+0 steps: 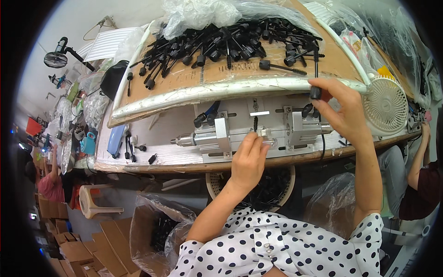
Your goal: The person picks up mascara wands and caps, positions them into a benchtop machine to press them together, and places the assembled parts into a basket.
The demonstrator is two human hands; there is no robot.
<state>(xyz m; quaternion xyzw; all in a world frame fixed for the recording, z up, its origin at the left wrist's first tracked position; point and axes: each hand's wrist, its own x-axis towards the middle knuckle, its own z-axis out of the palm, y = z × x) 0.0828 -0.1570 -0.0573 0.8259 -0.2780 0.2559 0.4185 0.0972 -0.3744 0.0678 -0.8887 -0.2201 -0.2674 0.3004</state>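
1. At the far left of the white tabletop (138, 159), a light blue oblong plastic case (115, 140) lies beside a few loose black screw pieces (130, 151).
2. Above it, a raised cardboard tray with a white rim (194, 92) carries a heap of black plastic threaded pins with round caps (221, 44), partly under clear plastic sheeting.
3. In the middle of the tabletop sits a silver metal clamping fixture with two blocks and a cylinder (217, 136).
4. The left hand (248, 161) reaches to the fixture's centre, its fingers (253, 138) pinched closed around a small silver part at the slot, where one black pin (255, 123) stands upright.
5. The right hand (344, 111) is raised over the fixture's right block, its fingers (323, 87) gripping the round cap of a black threaded pin (315, 74) held upright against the tray's rim.
6. At the right stands a small white round desk fan (386, 107), just beside the right hand.
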